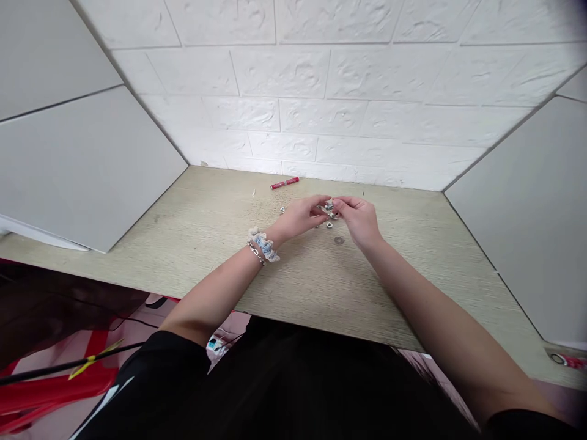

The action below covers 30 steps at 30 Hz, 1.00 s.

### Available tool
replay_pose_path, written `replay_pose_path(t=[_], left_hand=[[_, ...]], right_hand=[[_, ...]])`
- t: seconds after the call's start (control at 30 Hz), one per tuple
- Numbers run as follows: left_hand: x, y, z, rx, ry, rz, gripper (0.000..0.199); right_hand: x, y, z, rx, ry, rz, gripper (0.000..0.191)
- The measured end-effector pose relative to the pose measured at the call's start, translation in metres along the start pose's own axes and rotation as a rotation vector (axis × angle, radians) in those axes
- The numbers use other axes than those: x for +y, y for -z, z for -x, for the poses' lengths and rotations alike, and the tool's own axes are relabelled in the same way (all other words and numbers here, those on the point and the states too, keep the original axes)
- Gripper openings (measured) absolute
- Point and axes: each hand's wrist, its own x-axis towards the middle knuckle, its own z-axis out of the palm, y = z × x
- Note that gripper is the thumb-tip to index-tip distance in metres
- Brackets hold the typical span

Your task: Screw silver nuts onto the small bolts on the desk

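Above the middle of the wooden tabletop my two hands meet over a small shiny metal part [329, 209]. My left hand [301, 215] curls around it from the left, thumb below and fingers above. From the other side, my right hand [360, 219] pinches at it with thumb and forefinger. Fingers cover much of the part, so its exact kind is hidden. Just below lie a small metal nut [329, 225] and a flat grey washer [339, 240]. Left of my left hand is another small metal piece [282, 209], too small to name.
A red tube-shaped stick [285, 183] lies near the white brick-patterned wall [302, 73]. A small pale scrap [254, 192] is to its left. Grey panels [105, 165] flank the tabletop [206, 244]. A red cylindrical item [568, 360] rests at the far right edge.
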Motion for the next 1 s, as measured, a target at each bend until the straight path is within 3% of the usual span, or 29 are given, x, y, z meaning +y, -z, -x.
replay_pose_path(t=[0.1,0.23,0.33,0.43,0.57,0.7,0.8,0.9,1.0], left_hand=[[-0.002,0.002,0.001,-0.003,-0.059,-0.239,0.041],[-0.008,0.005,0.000,-0.122,-0.055,-0.436,0.021],[-0.011,0.005,-0.002,-0.151,-0.038,-0.419,0.013],[-0.013,0.005,-0.005,-0.059,0.025,-0.266,0.011],[-0.014,0.007,-0.009,0.078,0.165,0.125,0.017],[-0.017,0.010,-0.009,0.081,0.233,0.472,0.019],[-0.022,0.010,-0.009,0.062,0.243,0.520,0.024],[-0.028,0.007,-0.008,0.056,0.248,0.551,0.030],[-0.029,0.005,-0.008,0.056,0.282,0.565,0.034]], right_hand=[[-0.005,0.025,-0.015,0.136,0.027,0.103,0.029],[-0.011,0.066,-0.032,0.333,0.035,0.518,0.013],[-0.007,0.088,-0.039,0.327,-0.074,0.692,0.011],[0.001,0.098,-0.043,0.308,-0.074,0.862,0.009],[0.010,0.103,-0.045,0.280,-0.061,0.983,0.016],[0.014,0.107,-0.045,0.267,-0.101,0.991,0.018],[0.005,0.107,-0.044,0.259,-0.086,0.989,0.024],[-0.014,0.094,-0.036,0.212,0.093,0.973,0.034],[-0.028,0.065,-0.018,0.002,0.216,0.944,0.024]])
